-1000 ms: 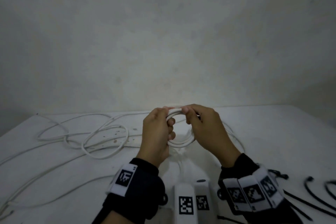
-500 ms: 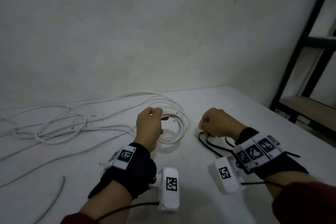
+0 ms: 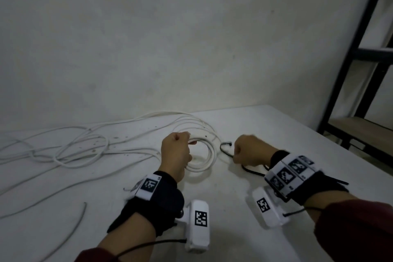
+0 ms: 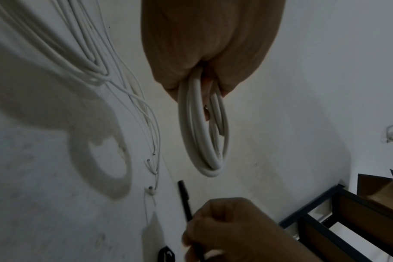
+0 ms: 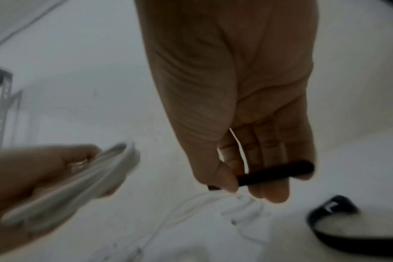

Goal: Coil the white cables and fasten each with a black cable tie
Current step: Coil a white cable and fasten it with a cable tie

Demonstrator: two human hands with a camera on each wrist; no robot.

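The left hand (image 3: pixel 175 151) grips the coil (image 3: pixel 205 156) above the worktop (image 3: pixel 234 240); it should keep the loops bunched. Just right, the right hand (image 3: pixel 247 151) pinches a tie (image 5: pixel 274 172), best threaded through the coil's centre.

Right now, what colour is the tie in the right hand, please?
Black tie, clearest in the right wrist view.

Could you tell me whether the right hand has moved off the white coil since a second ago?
Yes. The right hand has left the white coil and now sits to its right, over the table, pinching a black cable tie.
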